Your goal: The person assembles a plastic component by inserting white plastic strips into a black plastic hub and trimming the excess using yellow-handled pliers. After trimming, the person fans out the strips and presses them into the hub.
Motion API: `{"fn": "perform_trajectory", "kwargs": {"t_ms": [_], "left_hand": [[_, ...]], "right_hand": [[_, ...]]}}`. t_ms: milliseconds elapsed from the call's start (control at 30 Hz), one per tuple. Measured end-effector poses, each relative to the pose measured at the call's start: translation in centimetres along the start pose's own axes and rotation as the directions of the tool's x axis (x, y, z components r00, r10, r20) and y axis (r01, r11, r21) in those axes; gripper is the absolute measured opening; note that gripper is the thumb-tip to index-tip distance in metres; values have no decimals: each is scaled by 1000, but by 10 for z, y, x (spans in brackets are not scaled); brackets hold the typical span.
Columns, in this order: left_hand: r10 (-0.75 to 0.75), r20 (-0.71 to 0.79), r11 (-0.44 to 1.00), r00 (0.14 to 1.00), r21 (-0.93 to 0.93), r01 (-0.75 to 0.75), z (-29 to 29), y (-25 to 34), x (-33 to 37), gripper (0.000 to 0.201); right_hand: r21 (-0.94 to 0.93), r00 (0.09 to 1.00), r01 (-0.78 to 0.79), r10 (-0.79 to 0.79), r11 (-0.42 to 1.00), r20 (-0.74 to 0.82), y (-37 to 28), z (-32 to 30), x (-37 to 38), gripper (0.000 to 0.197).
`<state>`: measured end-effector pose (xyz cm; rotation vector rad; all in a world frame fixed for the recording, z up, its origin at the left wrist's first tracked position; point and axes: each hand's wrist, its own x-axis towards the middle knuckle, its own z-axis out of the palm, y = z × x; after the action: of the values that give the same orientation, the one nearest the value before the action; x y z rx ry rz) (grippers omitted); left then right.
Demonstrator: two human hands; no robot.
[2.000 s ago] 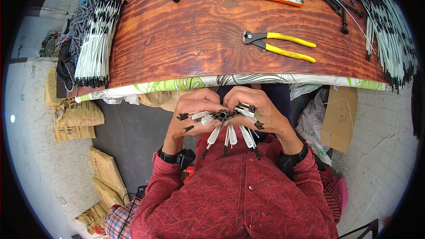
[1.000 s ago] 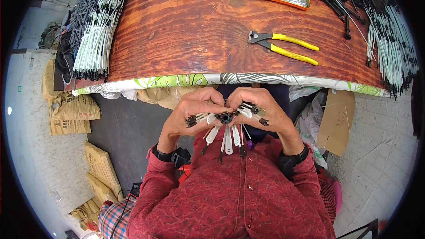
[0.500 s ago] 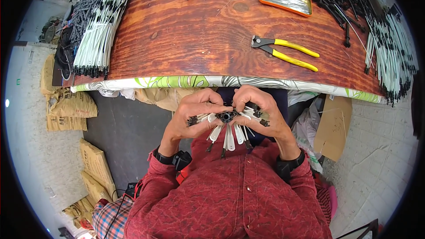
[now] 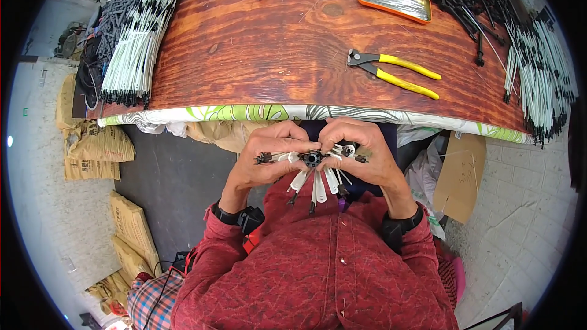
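Between my hands, just off the table's near edge, is an assembly with a round black hub point(image 4: 312, 159) and several white ribs with black tips fanning out from it. It looks like a small umbrella frame. My left hand point(image 4: 269, 156) is closed round its left side, thumb and index finger pinching beside the hub. From the right, my right hand point(image 4: 361, 153) grips ribs, its fingertips bent in at the hub's upper right. White ribs point(image 4: 318, 187) hang below the hub toward my shirt. Whatever small part lies between the fingertips is hidden.
Yellow-handled cutting pliers point(image 4: 394, 73) lie on the wooden table point(image 4: 257, 55). Behind them sits an orange-rimmed tin point(image 4: 394, 0) of thin metal pins. Bundles of white rods point(image 4: 131, 55) lie at both sides, with black plastic parts point(image 4: 452, 6) heaped at the far right.
My right hand has turned slightly and its fingers have shifted at the hub. The ribs on the right and below have swung a little. My left hand stays almost in place.
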<state>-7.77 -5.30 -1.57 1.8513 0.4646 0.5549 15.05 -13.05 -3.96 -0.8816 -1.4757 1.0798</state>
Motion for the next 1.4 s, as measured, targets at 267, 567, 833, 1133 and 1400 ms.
{"fn": "perform_trajectory", "kwargs": {"t_ms": [267, 567, 833, 1133, 1400], "left_hand": [[27, -58, 999, 998, -34, -29, 6, -4, 0, 32], [66, -5, 997, 998, -35, -66, 5, -7, 1, 34], [25, -56, 995, 998, -96, -30, 6, -5, 3, 27], [-26, -49, 999, 998, -37, 24, 2, -3, 3, 38], [44, 1, 997, 999, -69, -44, -2, -9, 4, 34]], "right_hand": [[19, 999, -44, 43, 999, 19, -10, -5, 0, 22], [35, 998, -12, 9, 999, 70, -4, -11, -1, 22], [19, 998, -6, 5, 1000, 70, -2, -9, 1, 21], [26, 1000, 6, -6, 1000, 13, 1, -5, 2, 19], [-15, 1000, -9, 9, 1000, -14, 2, 1, 3, 23]]}}
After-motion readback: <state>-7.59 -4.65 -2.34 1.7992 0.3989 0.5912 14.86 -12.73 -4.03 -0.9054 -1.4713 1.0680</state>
